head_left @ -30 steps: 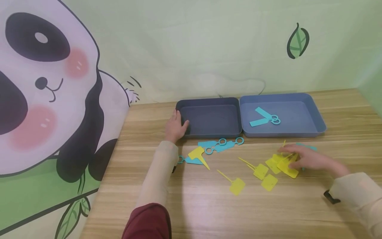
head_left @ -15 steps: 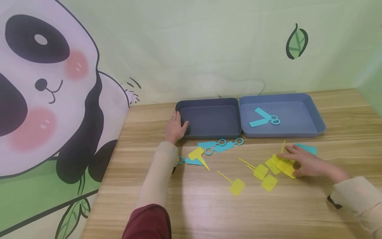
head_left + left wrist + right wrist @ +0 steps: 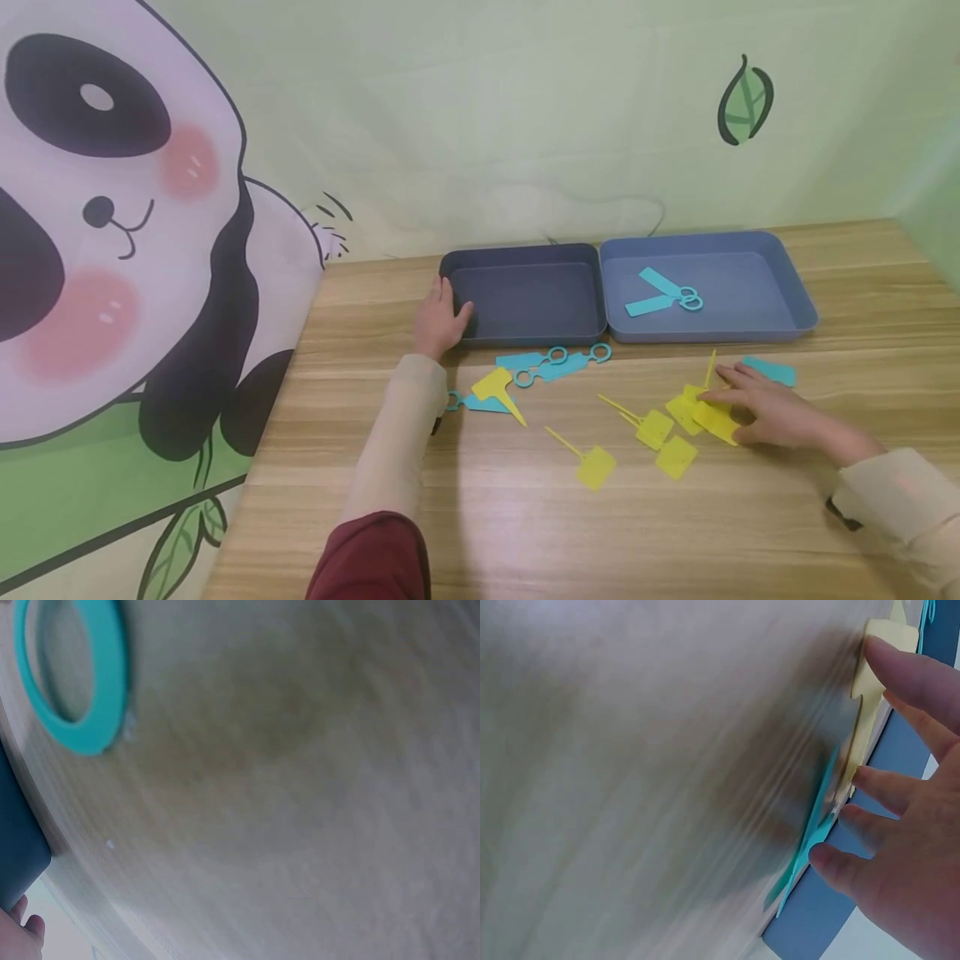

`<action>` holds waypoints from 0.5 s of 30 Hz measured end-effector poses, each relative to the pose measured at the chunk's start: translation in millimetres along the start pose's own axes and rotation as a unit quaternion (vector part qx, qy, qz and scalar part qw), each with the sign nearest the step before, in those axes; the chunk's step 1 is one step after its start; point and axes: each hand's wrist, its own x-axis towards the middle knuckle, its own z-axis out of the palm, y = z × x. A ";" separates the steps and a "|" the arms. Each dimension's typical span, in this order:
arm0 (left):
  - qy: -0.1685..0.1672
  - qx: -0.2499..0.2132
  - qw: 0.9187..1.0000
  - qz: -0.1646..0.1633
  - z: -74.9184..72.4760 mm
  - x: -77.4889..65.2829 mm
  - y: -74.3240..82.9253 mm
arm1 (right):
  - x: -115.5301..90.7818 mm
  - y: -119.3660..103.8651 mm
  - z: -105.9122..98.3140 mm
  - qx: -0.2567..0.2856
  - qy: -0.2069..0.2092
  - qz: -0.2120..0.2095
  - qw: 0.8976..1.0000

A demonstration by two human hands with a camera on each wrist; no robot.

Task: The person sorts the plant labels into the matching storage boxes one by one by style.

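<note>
My left hand [image 3: 438, 323] rests at the left wall of a dark tray [image 3: 525, 342], its fingers extended and thumb near the rim. In the left wrist view its fingertips [image 3: 34, 928] show beside the tray. My right hand [image 3: 776, 412] lies over a yellow T-shaped plant label [image 3: 716, 422]. In the right wrist view its fingers are spread, with the thumb touching the label's wide head [image 3: 891, 634]. Just beyond the right hand lies a blue tag [image 3: 772, 371], partly hidden. Several yellow labels [image 3: 656, 430] lie left of that hand.
A lighter blue tray [image 3: 738, 336] adjoins the dark one and holds two blue ring-ended tags [image 3: 651, 307]. Several blue ring tags [image 3: 566, 367] lie before the dark tray, one under a yellow label [image 3: 492, 386]. A panda-printed wall stands behind the wooden table [image 3: 525, 542].
My right hand has shifted slightly right and its fingers have spread apart, uncovering more of the blue tag beyond it. The left hand stays at the dark tray.
</note>
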 end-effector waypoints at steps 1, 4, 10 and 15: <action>0.001 0.000 1.000 0.000 0.2 0.2 -0.1 | 0.1 -0.1 0.5 0.001 0.004 -0.003 1.000; 0.003 -0.001 1.000 0.000 0.5 0.2 -0.2 | 1.0 -0.4 2.4 0.001 0.017 -0.010 1.000; 0.002 -0.001 1.000 0.001 0.4 0.0 -0.5 | 3.3 -3.3 3.3 0.001 0.024 -0.006 1.000; 0.002 0.003 1.000 0.001 -0.2 -0.5 0.1 | 7.7 -5.4 3.3 -0.010 0.027 -0.006 1.000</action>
